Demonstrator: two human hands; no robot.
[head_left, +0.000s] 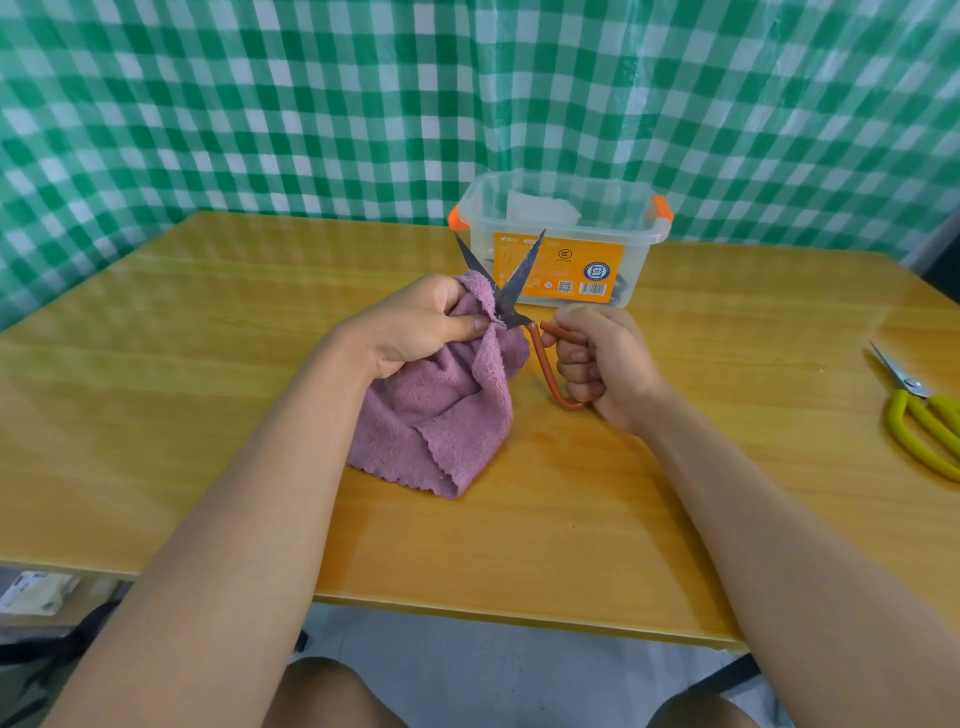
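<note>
**Head view: wiping the open scissor blades, cloth pinched at the pivot**

Shows the left hand (415, 327) curled round a bunched purple cloth (441, 415), thumb and forefinger pinching a fold of it against the red-handled scissors (517, 291) right at the pivot. Shows the right hand (605, 364) clenched round the red handle loops, points aimed up and away. Blades spread in a wide V, both tips bare above the cloth. Rest of the cloth hanging down onto the table (208, 338) below the left hand. Cannot tell whether the lower handle loop touches the tabletop.

Looks like the cleaning step: cloth pressed at the root of the blades, neither blade covered along its length. Next move, on this reading, calls for drawing the pinched fold outward along one blade, from pivot to tip, with fingers on the flat and never across the edge. Needs the right hand to hold the handles steady, so the V does not snap closed on cloth or thumb. Needs a light, even pinch; too tight, and the pile may snag on the point.

Behind the blades and apart from them: a clear plastic box (636, 260) with orange latches and an orange label, something white inside. Far right on the table, well apart from both hands: yellow-handled scissors (919, 415), lying flat, blades together. Green-and-white checked curtain (260, 104) at the back.
</note>
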